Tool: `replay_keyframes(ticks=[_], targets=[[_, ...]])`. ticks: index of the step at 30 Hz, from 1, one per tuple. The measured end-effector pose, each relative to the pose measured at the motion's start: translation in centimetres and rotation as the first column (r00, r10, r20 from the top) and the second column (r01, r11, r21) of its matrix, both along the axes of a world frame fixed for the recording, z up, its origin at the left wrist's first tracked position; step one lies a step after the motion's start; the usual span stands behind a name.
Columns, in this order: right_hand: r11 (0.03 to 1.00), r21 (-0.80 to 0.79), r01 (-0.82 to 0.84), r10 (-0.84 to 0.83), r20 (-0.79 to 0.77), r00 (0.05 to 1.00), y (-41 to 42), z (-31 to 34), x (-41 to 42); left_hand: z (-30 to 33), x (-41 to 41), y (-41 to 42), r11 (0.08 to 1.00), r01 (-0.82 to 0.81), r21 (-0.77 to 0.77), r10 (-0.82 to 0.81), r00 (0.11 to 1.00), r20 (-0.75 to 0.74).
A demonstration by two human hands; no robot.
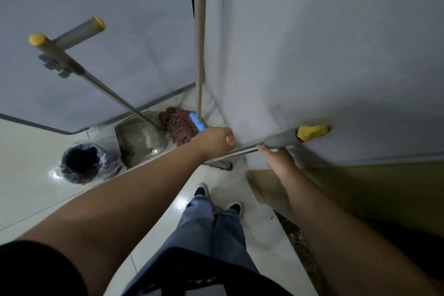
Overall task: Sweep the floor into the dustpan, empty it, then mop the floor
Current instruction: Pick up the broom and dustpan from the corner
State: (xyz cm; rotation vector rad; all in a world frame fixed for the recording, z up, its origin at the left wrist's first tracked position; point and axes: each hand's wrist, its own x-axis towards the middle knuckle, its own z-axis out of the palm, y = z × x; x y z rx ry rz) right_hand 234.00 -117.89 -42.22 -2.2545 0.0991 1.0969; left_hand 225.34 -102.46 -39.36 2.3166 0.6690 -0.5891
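My left hand is closed in a fist over the thin metal shaft of the broom. The broom's grey grip and yellow cap lean against the grey wall on the right. My right hand grips the same shaft just below the grey grip. A dark bit of the broom head shows under my left wrist; the rest is hidden. The grey dustpan stands in the corner, its long yellow-capped handle leaning left. Beside it stands a mop with reddish strands, a blue clamp and a beige pole.
A round bin lined with a black bag stands left of the dustpan. Grey walls meet at the corner ahead. An olive and beige surface runs along the right. My two shoes rest on the glossy white tile floor.
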Motion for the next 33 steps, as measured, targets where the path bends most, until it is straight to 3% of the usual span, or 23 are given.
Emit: replay_keyframes(ticks=[5,8,15,22,33], targets=[[0.964,0.146,0.221,-0.199,-0.153,0.968,1.0,-1.1,0.4,-1.3,-0.3,0.9,1.000,-0.018,-0.010,0.018,1.000,-0.014],[0.934,0.229,0.275,-0.240,-0.170,0.956,1.7,-1.0,0.5,-1.4,-0.2,1.5,1.000,-0.022,-0.013,0.021,0.999,-0.024],[0.974,0.225,0.030,-0.021,-0.041,0.999,3.3,-0.3,-0.3,-0.8,-0.3,2.9,1.000,-0.003,-0.027,0.002,0.999,-0.033],[0.971,0.128,-0.201,0.195,0.055,0.979,5.4,3.0,0.4,0.3,-1.7,4.2,0.999,-0.036,-0.013,0.036,0.999,0.002],[0.926,0.345,-0.155,0.173,-0.022,0.985,4.7,6.8,-0.9,2.8,-7.1,0.2,0.969,-0.246,0.025,0.246,0.969,-0.003]])
